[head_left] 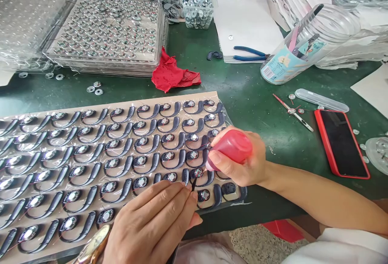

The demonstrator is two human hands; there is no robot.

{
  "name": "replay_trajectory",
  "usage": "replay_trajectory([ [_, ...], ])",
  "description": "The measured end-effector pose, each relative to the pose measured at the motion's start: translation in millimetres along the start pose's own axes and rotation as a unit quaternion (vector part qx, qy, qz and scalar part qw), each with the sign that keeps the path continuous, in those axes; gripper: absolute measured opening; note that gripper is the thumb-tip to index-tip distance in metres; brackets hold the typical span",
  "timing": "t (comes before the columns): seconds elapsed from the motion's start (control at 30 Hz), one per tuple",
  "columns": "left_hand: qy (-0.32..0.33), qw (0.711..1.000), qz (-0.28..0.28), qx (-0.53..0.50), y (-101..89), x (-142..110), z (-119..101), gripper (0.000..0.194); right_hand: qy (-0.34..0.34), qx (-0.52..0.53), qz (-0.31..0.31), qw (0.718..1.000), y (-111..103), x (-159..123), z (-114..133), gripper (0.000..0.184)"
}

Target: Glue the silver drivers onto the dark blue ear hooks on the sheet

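My right hand (242, 163) is closed around a small red squeeze bottle (232, 147), its tip pointing at an earhook piece (198, 173) near the board's right end. My left hand (154, 225) pinches a thin dark tool (193, 184) whose point touches the same piece. The beige board (91, 106) carries several rows of dark earhook parts with round silver speakers and fine red wires. A gold watch (93, 243) sits on my left wrist.
Stacked clear trays of silver discs (109, 33) lie at the back left, a red cloth (172, 74) beside them. A tub of washers (197, 1), blue pliers (248, 53), a tipped clear jar (303, 45), tweezers (292, 112) and a red-cased phone (341, 142) lie to the right.
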State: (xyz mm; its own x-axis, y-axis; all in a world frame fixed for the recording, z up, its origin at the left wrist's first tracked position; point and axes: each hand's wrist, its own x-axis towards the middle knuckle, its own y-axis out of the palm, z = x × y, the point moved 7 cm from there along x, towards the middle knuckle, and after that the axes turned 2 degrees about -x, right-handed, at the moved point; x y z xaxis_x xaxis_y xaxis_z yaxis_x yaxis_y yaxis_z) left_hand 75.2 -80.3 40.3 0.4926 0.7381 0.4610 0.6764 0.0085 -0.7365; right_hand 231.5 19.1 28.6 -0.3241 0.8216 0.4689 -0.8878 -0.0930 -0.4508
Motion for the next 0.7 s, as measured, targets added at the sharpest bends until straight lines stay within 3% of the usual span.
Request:
replay_trajectory([
  [0.2,-0.002,0.999,0.014,-0.045,0.2,3.2,5.6,0.016,0.003,0.016,0.017,1.0,2.5,-1.4,-1.5,0.018],
  [0.47,-0.058,0.989,0.036,-0.128,-4.8,7.5,27.3,0.021,-0.07,0.006,0.026,0.997,6.5,-4.5,7.2,0.012],
  [0.57,-0.06,0.989,0.039,-0.132,-4.9,5.8,29.8,0.022,0.023,0.117,0.035,0.992,6.1,-1.6,-1.8,0.012],
  [0.7,-0.028,0.994,0.038,-0.101,-4.3,2.4,22.9,0.02,0.198,0.282,0.065,0.936,9.5,3.0,-23.4,0.013],
])
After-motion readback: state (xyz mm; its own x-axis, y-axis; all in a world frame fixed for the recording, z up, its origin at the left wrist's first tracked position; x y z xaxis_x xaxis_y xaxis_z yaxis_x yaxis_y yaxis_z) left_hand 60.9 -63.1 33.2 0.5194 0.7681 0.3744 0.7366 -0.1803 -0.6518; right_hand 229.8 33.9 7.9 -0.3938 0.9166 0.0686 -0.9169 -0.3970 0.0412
